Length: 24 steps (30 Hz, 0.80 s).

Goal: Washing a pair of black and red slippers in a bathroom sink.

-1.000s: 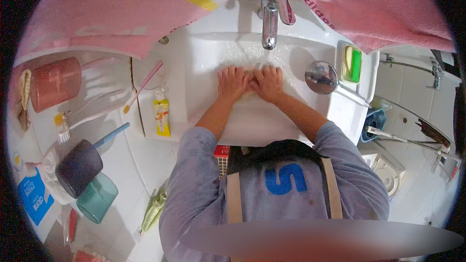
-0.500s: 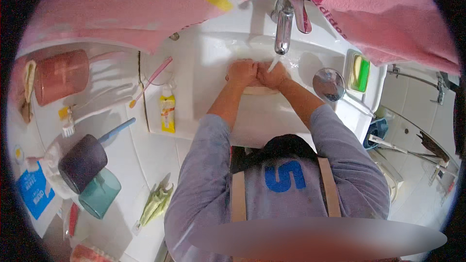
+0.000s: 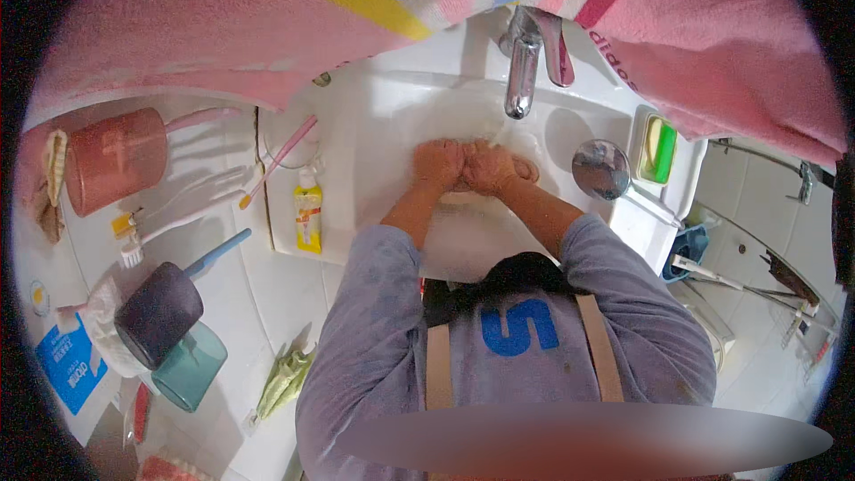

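Both of my hands are closed and side by side in the white washbasin (image 3: 374, 160), below the chrome tap (image 3: 521, 80). My left hand (image 3: 437, 164) and my right hand (image 3: 490, 167) grip a pinkish-tan, soft-looking thing (image 3: 527, 167). A loop of it shows past the right hand, and a paler part lies under my wrists. The rest is hidden by my fingers, so I cannot tell its kind. A thin stream of water seems to fall from the tap near my right hand.
A round mirror (image 3: 601, 168) and a green-and-yellow sponge in a dish (image 3: 658, 151) sit on the right rim. On the left are a yellow tube (image 3: 307, 218), a pink toothbrush (image 3: 280, 160) and several cups, including a dark one (image 3: 158, 316). A pink striped towel (image 3: 223, 27) hangs across the far side.
My hands have shifted their hold on the soft thing, and a loop of it now sticks out beside my right hand. The whole view has moved slightly, with the tap lower in it.
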{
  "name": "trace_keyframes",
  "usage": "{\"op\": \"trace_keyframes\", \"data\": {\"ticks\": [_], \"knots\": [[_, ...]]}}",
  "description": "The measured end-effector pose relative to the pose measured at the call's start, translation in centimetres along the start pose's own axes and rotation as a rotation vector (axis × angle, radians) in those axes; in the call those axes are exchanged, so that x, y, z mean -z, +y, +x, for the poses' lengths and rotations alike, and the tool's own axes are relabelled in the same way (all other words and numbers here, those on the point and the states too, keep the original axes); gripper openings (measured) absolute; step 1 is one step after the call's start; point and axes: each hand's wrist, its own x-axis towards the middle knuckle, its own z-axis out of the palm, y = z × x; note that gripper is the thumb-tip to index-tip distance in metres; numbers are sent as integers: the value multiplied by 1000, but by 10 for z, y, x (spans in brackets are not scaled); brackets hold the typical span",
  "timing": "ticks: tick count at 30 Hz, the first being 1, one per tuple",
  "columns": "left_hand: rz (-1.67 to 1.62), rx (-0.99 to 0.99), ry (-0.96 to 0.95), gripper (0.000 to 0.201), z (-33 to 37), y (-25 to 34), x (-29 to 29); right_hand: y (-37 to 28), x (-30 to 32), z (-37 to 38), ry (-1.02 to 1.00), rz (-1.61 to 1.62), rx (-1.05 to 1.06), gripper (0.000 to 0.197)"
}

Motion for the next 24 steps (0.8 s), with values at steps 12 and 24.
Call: {"op": "trace_keyframes", "data": {"ticks": [12,24], "knots": [[-641,334,-100,26,-14,-6,17,-17,50,-30,-149,64,-27,31],[-400,393,-113,39,-50,17,27,-9,69,-50,45,-85,-133,37]]}}
